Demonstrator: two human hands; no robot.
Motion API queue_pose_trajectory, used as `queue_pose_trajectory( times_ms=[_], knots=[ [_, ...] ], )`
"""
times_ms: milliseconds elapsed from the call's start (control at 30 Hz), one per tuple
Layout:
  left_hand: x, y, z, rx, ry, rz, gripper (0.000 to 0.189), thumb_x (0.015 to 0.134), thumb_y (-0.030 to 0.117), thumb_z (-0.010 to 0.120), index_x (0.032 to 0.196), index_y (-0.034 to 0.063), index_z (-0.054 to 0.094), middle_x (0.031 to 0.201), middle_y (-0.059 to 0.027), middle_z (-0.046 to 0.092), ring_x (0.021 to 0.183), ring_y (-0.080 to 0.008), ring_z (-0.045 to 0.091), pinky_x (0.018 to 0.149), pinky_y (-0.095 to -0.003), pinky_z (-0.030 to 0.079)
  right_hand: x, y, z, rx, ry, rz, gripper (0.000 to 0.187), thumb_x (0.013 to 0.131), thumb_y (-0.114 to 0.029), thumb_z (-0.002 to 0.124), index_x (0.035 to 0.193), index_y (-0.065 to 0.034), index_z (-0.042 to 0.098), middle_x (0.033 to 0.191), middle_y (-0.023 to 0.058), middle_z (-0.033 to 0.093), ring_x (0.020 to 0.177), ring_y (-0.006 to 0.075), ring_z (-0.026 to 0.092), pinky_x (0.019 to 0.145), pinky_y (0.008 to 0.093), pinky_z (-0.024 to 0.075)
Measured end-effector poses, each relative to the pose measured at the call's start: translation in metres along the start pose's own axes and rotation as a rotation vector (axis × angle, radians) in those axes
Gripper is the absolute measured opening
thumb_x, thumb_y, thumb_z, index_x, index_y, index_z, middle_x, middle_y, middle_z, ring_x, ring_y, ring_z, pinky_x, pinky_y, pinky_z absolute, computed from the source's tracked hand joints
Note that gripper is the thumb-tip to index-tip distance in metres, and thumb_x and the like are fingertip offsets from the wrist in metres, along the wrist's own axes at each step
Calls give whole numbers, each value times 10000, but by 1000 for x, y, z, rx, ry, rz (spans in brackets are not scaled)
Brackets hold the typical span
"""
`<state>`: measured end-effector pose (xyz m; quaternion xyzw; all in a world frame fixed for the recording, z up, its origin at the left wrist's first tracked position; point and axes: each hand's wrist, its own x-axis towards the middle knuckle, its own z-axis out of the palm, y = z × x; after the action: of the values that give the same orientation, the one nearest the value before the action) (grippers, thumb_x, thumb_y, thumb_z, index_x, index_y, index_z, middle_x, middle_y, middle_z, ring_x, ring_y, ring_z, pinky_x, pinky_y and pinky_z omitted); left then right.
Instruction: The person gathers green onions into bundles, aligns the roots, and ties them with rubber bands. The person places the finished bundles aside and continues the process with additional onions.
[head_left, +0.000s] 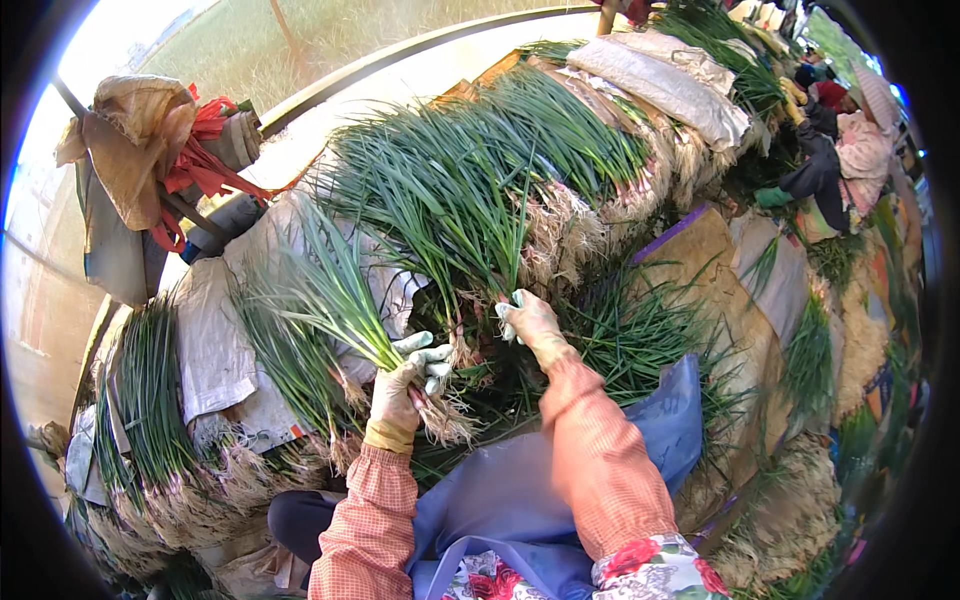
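My left hand (401, 386), gloved with pale fingertips, grips a small bunch of green onions (360, 315) around the lower stems. Its leaves fan up and left; the pale roots (446, 416) stick out below my fingers. My right hand (531, 324), also gloved, pinches the stem bases of green onions (495, 240) at the near edge of a large heap. How many stalks it holds is hidden by the fingers. A blue plastic apron (517, 480) covers my lap under both forearms.
Rows of green onions (142, 390) lie left, partly under pale woven sacks (214, 345). Loose leaves (630, 345) pile up to the right beside a tan sheet (697, 277). Cloths and red strips (202, 150) hang on a pole, upper left. Another person (840, 150) sits far right.
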<state>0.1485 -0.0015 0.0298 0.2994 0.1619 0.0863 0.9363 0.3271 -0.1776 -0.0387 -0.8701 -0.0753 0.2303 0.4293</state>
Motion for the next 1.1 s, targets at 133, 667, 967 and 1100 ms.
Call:
queue_pose_trajectory(
  times_ms=[133,667,967,1100],
  knots=[
    [20,-20,3,245,84,-102,276,855,50,641,1110,-1,546,1117,-229,651,863,-262,698,547,-245,525,-58,-13,-7,-343,59,-391,374,885,-439,609,1023,-92,591,759,133,661,695,319,651,631,384,511],
    [-1,-58,14,427,275,-112,88,790,-28,643,856,-24,585,662,-114,642,382,-164,532,336,-236,428,-89,-36,-17,8,-372,88,634,781,-591,669,1075,-31,616,903,172,672,807,277,646,761,373,504],
    [-26,-72,-9,318,368,-51,219,776,-85,631,918,28,509,667,-75,593,393,-152,518,319,-247,417,-110,-8,73,926,-273,94,252,875,-161,673,1065,-4,618,859,2,642,738,105,571,685,265,482],
    [-25,-79,3,175,371,-32,163,797,-48,643,895,18,531,654,-78,589,423,-176,540,347,-266,441,-120,7,57,930,-94,-105,210,925,-229,627,1000,-38,670,892,41,700,679,102,594,626,262,491]
  ],
)
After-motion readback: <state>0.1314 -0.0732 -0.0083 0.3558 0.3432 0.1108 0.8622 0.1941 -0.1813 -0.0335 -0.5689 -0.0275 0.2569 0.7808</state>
